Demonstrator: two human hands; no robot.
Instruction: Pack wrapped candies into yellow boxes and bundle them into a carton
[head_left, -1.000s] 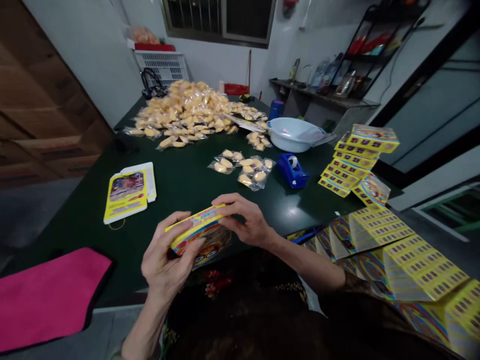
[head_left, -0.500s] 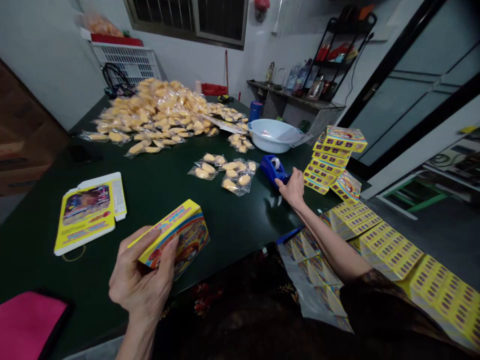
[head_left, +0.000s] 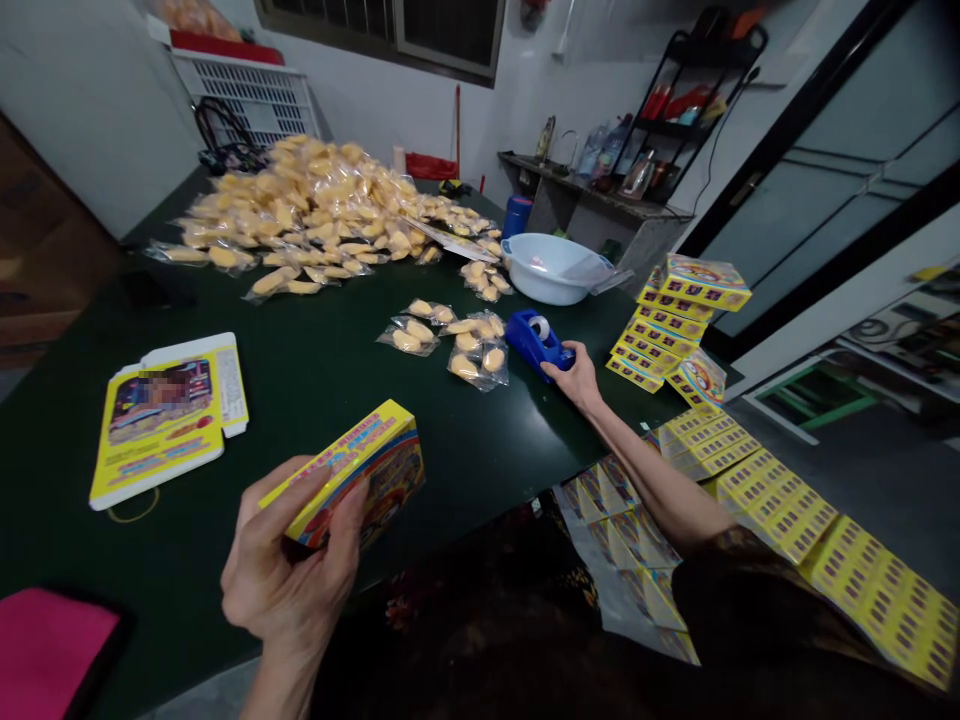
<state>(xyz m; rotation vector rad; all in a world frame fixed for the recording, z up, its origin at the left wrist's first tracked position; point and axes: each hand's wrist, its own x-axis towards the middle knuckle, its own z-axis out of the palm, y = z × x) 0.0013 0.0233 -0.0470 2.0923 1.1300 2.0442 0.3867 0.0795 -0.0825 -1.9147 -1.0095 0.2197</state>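
A yellow box point(head_left: 356, 465) with printed sides is gripped in my left hand point(head_left: 292, 560), tilted above the table's front edge. My right hand point(head_left: 574, 378) has its thumb and fingers closed on the near end of a blue tape dispenser point(head_left: 531, 342); a roll of tape shows in it. Just left of the dispenser lie several small clear packets point(head_left: 476, 345) with yellow pieces. A flattened yellow carton point(head_left: 169, 415) lies on the left of the dark green table point(head_left: 300, 350).
Behind is a large heap of packets point(head_left: 322, 210), with a pale blue basin point(head_left: 555, 270) to its right. Yellow boxes point(head_left: 660, 320) are stacked at the right edge, and more rows of boxes point(head_left: 780, 500) stand below. A pink item point(head_left: 52, 650) is at lower left.
The tape dispenser has shifted slightly left with my right hand on its end. My left hand still holds the box, and the view has turned a little.
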